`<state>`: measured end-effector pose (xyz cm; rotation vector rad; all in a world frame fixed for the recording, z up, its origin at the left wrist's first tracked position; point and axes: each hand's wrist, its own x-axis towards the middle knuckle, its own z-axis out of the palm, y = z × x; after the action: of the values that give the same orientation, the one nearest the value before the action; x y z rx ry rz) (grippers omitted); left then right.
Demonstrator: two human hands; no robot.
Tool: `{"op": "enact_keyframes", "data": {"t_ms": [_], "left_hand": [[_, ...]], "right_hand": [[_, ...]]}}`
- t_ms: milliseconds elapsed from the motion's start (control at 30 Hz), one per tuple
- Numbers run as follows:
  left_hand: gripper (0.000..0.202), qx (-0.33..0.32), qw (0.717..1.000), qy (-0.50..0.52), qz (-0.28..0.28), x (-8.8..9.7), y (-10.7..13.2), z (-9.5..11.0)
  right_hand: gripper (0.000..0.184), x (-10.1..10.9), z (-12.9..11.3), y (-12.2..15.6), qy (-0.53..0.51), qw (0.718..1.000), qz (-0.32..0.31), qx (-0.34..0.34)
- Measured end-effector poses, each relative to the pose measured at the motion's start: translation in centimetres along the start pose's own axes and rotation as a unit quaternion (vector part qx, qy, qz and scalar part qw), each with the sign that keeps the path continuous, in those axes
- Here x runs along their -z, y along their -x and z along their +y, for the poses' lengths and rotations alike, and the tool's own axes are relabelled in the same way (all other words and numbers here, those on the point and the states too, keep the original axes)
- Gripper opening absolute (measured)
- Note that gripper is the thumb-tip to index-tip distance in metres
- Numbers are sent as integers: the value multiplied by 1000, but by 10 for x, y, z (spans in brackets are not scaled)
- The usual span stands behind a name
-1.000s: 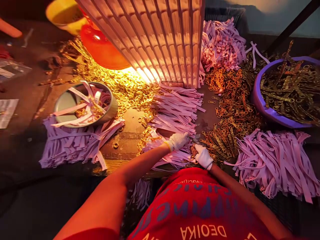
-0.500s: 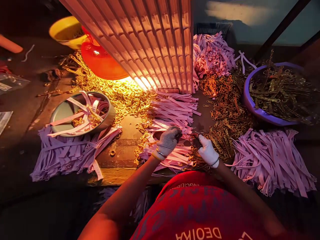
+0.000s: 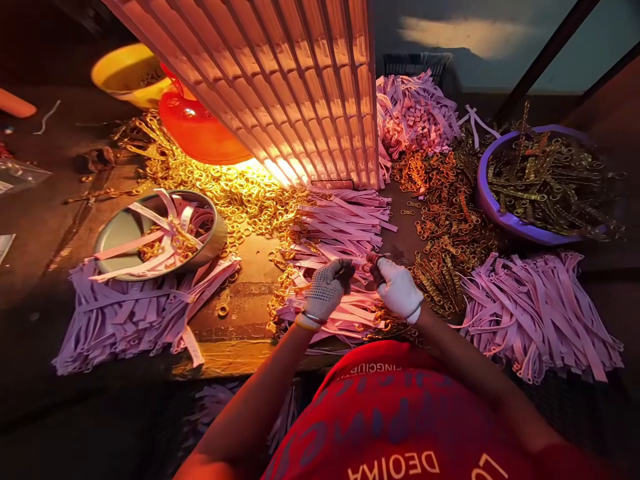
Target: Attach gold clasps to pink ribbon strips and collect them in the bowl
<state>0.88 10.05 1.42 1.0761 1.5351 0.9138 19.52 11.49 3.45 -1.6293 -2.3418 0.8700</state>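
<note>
Your left hand and right hand hold curled fingertips, clamping indeterminable, over the flat pink straps at frame centre, long axes running roughly left to right, left hand nearer

A ribbed panel rises over the worktop, partly hiding a red lampshade with a bright glow beside it. A yellow bowl sits just behind the shade. Toward the left edge are an orange rod, a curled white strip and a clear plastic packet. What looks like a dark crate, poorly lit, stands at the back.
</note>
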Motion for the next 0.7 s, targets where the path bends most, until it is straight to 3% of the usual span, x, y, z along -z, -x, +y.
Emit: {"op": "enact_keyframes", "data": {"t_ms": [100, 333, 500, 600, 700], "left_hand": [[32, 72, 989, 109, -63, -1, 13, 2], [42, 124, 955, 254, -86, -6, 32, 2], [35, 102, 981, 107, -123, -4, 35, 0], [25, 38, 987, -9, -158, -4, 36, -10], [22, -25, 985, -77, -152, -6, 37, -25]], "right_hand": [[30, 9, -8, 0, 71, 996, -44, 21], [24, 5, -24, 10, 189, 977, -86, 47], [23, -1, -21, 16, 243, 960, -116, 82], [23, -6, -19, 19, 250, 953, -136, 99], [23, -9, -18, 22, 235, 957, -156, 73]]}}
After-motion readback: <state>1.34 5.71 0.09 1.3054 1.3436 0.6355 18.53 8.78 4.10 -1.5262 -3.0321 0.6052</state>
